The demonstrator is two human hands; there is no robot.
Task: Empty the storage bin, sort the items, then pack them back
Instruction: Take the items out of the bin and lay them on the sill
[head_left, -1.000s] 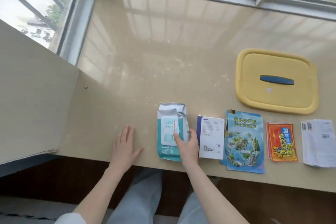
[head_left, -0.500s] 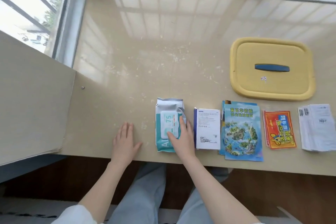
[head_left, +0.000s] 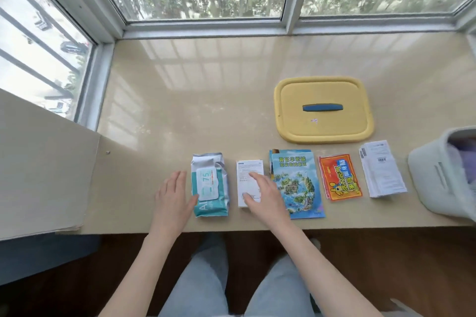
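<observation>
Both hands have shifted right: left hand [head_left: 173,199] flat, thumb touching the teal plastic wipes pack [head_left: 210,183], right hand [head_left: 264,197] spread on the white cardboard box [head_left: 246,175], gripping nothing. Sorting seems done; repacking the grey plastic bin [head_left: 438,175] at the right edge of the worktop [head_left: 206,110] needs a grasp.

Left hand [head_left: 172,194] flat beside wipes pack [head_left: 210,185], thumb touching; right hand [head_left: 262,194] over white box [head_left: 243,177].
</observation>
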